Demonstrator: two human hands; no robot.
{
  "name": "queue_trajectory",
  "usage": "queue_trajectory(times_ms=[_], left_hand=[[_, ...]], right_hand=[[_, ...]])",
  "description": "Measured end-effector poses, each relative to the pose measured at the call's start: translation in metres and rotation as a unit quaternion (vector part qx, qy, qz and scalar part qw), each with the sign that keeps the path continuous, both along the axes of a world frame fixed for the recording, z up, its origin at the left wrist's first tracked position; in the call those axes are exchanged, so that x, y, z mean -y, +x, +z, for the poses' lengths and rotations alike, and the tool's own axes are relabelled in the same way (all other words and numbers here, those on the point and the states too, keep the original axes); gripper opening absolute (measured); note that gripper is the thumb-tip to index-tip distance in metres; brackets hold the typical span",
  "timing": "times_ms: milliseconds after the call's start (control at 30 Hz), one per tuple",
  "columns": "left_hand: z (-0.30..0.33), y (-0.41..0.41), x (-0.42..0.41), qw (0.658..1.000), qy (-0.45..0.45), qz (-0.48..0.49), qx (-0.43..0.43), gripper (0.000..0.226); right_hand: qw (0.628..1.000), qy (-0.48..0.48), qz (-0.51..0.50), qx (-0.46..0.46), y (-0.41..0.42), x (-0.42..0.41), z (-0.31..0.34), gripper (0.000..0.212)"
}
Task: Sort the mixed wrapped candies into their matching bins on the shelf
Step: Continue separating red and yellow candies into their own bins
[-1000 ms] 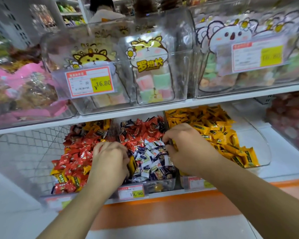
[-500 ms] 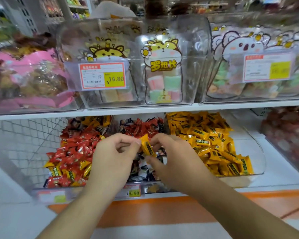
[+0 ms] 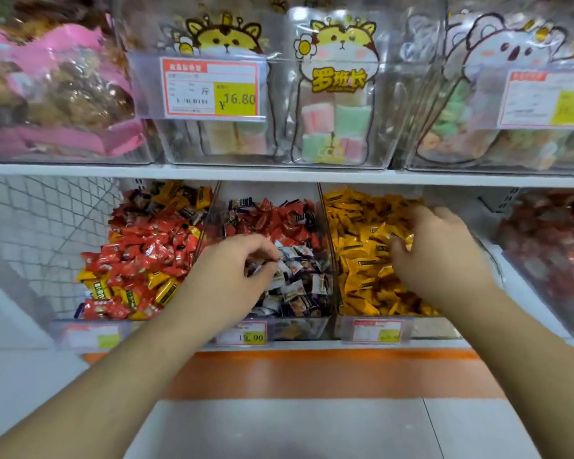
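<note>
Left hand hovered over middle bin, fingers curled, thumb and forefinger pinched near the white-purple candies; couldn't tell if it held one. Right hand was over right bin, fingers curled round a yellow candy above the yellow candies. Left bin held red candies mixed with yellow ones. Red candies also at the back of the middle bin. Price tag on the middle bin front. Upper shelf carried clear bins of marshmallow packs.
</note>
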State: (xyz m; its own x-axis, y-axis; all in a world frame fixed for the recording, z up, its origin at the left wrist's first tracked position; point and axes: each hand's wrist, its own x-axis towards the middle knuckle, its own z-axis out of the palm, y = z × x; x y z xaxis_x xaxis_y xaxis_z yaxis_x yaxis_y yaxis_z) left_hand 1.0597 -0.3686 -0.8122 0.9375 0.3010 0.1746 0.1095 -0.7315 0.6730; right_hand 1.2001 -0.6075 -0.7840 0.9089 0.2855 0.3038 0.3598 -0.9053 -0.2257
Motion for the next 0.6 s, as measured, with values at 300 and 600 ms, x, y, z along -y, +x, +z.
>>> queue_trajectory(times_ms=[300, 600], left_hand=[[-0.031, 0.029, 0.013, 0.977, 0.070, -0.174, -0.105, 0.036], [-0.033, 0.042, -0.001, 0.972, 0.127, -0.169, -0.097, 0.028]], right_hand=[[0.961, 0.066, 0.257, -0.073, -0.031, -0.034, -0.018, 0.041], [0.956, 0.089, 0.265, -0.086, -0.025, -0.038, -0.026, 0.034]])
